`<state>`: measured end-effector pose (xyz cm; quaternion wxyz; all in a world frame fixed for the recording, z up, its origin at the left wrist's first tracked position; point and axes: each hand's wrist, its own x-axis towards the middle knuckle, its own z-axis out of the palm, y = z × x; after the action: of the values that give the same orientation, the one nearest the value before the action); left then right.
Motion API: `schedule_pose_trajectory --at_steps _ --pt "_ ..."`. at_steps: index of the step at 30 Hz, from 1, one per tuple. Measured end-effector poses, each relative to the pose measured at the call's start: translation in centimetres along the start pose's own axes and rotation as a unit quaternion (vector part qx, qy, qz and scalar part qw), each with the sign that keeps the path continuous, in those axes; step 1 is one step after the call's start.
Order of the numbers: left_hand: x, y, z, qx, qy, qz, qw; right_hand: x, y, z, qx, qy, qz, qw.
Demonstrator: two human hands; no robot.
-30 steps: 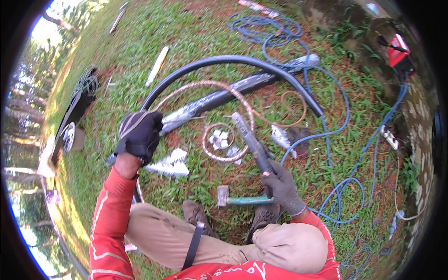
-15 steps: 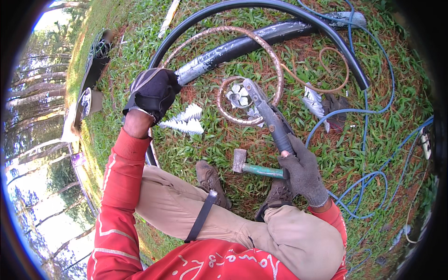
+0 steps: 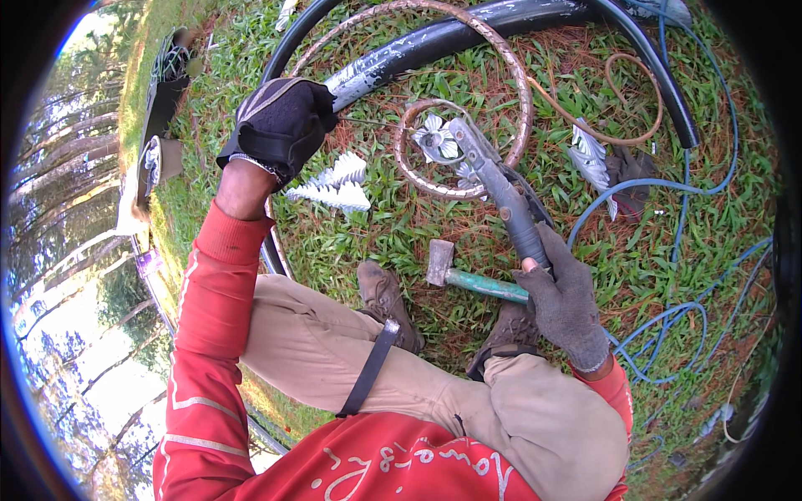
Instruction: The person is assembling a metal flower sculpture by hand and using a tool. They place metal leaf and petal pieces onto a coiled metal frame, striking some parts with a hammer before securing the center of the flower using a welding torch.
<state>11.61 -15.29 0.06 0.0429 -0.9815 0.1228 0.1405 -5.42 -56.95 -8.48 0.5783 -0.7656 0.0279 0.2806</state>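
My left hand (image 3: 280,129), in a black glove, is closed in a fist. A thin rod (image 3: 368,123) runs from it toward a textured metal scroll (image 3: 525,100); the rest of its grip is hidden. Inside the scroll's inner curl sits a silver metal flower (image 3: 436,138). My right hand (image 3: 568,301), in a grey knit glove with a bare thumb tip, is wrapped round a long grey plier-like tool (image 3: 505,200). The tool's jaw end lies over the curl beside the flower. Below this tool, a green-handled hammer (image 3: 484,284) rests on the grass, its handle end meeting my right glove.
Silver leaf-shaped pieces (image 3: 338,188) lie near my left hand, with another leaf piece (image 3: 589,163) by a dark glove (image 3: 631,179) at right. A thick black pipe (image 3: 434,54) and a black curved tube (image 3: 660,75) lie beyond. Blue hose (image 3: 635,182) loops across the right.
The view has shifted, so the ground objects and both hands appear higher and slightly farther right. Both hands keep their grips, and the tool stays over the scroll's curl.
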Motion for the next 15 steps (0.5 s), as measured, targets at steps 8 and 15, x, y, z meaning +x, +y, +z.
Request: schedule_pose_trajectory --at_steps 8,15 --pt "0.9 0.5 -0.4 -0.021 0.002 0.000 1.000 0.2 -0.6 0.0 -0.023 0.000 -0.019 1.000" --pt "0.4 -0.6 0.3 -0.048 0.021 0.035 0.998 0.2 -0.5 0.4 -0.037 0.000 -0.018 0.999"
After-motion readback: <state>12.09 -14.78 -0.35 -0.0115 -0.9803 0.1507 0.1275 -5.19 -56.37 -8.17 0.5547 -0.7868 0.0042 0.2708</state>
